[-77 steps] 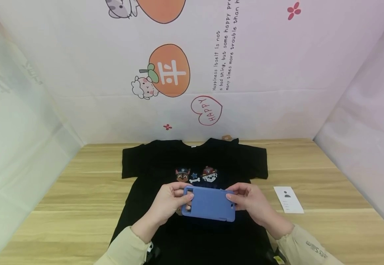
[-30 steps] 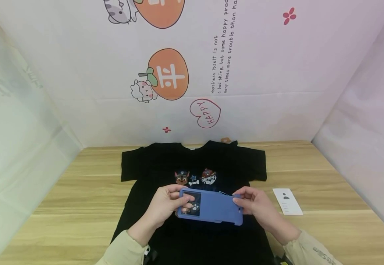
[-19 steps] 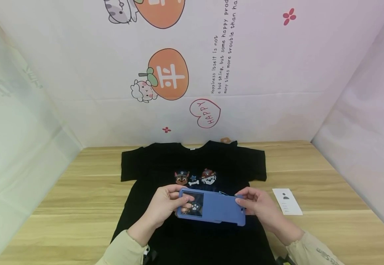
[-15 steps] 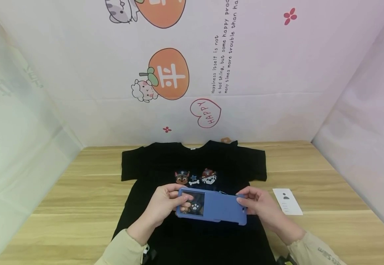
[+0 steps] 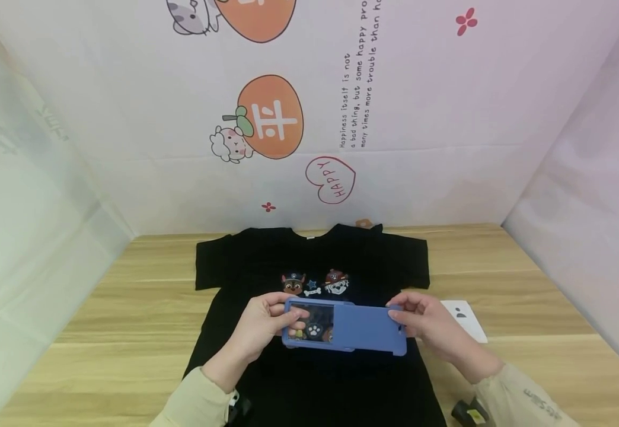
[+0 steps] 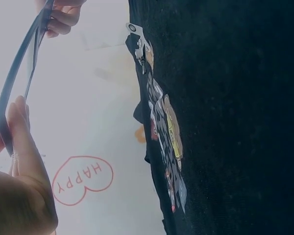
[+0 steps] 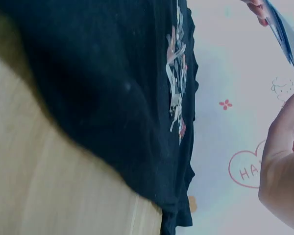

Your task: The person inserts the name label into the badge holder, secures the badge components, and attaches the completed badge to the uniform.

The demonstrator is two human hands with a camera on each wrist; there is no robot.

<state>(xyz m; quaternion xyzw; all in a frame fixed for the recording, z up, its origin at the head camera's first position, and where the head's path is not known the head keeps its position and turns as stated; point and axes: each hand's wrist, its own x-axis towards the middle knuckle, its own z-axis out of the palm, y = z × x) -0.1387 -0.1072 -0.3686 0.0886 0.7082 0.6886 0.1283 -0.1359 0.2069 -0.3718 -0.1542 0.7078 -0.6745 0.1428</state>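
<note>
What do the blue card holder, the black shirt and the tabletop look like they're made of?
Blue card holder: probably matte silicone or soft plastic; even, unshiny surface, clear window at one end. Black shirt: knit fabric, likely cotton; soft folds, printed cartoon dogs. Table: light wood or wood-look laminate; grain stripes, slight sheen.

L hand [image 5: 264,326] fingers curled, pinching, R hand [image 5: 431,323] pinching too, both hands raised, sleeved forearms angled inward

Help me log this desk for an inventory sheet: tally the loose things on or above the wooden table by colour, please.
Black: 1, the T-shirt spread flat on the table.
Blue: 1, the sliding card holder, gripped by the left hand and right hand.
White: 1, the card lying right of the shirt.
Total: 3.
</note>
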